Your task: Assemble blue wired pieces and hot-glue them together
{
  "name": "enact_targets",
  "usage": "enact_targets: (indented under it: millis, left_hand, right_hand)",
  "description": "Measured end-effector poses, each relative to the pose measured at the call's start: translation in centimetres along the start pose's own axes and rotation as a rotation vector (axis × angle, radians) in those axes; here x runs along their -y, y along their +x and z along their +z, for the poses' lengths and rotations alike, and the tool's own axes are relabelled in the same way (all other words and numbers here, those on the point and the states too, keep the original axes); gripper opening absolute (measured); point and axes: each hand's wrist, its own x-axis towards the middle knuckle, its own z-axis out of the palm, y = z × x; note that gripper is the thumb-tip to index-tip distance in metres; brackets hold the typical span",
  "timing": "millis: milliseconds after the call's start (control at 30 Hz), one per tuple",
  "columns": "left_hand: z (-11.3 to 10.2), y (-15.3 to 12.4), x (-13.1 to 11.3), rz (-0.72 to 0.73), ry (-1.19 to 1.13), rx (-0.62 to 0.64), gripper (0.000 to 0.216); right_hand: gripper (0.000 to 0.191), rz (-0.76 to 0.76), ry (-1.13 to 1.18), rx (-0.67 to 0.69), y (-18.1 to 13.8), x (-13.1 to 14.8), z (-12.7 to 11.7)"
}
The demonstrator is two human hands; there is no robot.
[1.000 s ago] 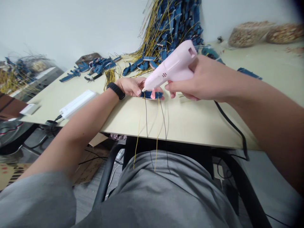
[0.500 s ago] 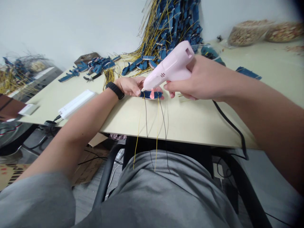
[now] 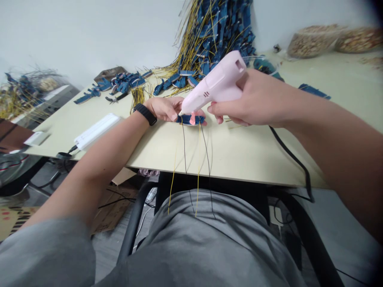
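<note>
My right hand (image 3: 254, 99) is wrapped round a pink glue gun (image 3: 214, 83) whose nozzle points down at a small blue piece (image 3: 191, 118) on the pale table (image 3: 239, 151). My left hand (image 3: 164, 108), with a black watch on its wrist, pinches the left end of that blue piece and holds it flat. Thin yellow and black wires (image 3: 197, 167) run from the piece over the table's front edge onto my grey lap. The gun's black cord (image 3: 293, 159) trails off to the right and down.
A big heap of blue pieces with yellow wires (image 3: 215, 36) leans against the wall behind. More blue pieces (image 3: 119, 83) lie at the back left, a white power strip (image 3: 97, 129) at the left, and bags of brownish bits (image 3: 326, 40) at the back right.
The glue gun has shifted very slightly over the blue piece; both hands stay where they were.
</note>
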Motion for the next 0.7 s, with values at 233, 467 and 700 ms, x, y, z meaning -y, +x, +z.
enact_targets:
  millis: [233, 467, 700]
  left_hand:
    - [0.1, -0.1, -0.4, -0.009, 0.01, 0.02, 0.104]
    - [-0.4, -0.2, 0.5, -0.009, -0.002, 0.022, 0.113]
    - [-1.0, -0.2, 0.7, -0.023, 0.004, 0.048, 0.102]
  right_hand:
    - [0.032, 0.009, -0.017, -0.004, -0.2, 0.4, -0.1]
    - [0.039, 0.007, -0.036, -0.014, 0.4, -0.6, -0.1]
    - [0.037, 0.044, -0.116, -0.019, 0.6, -1.0, -0.5]
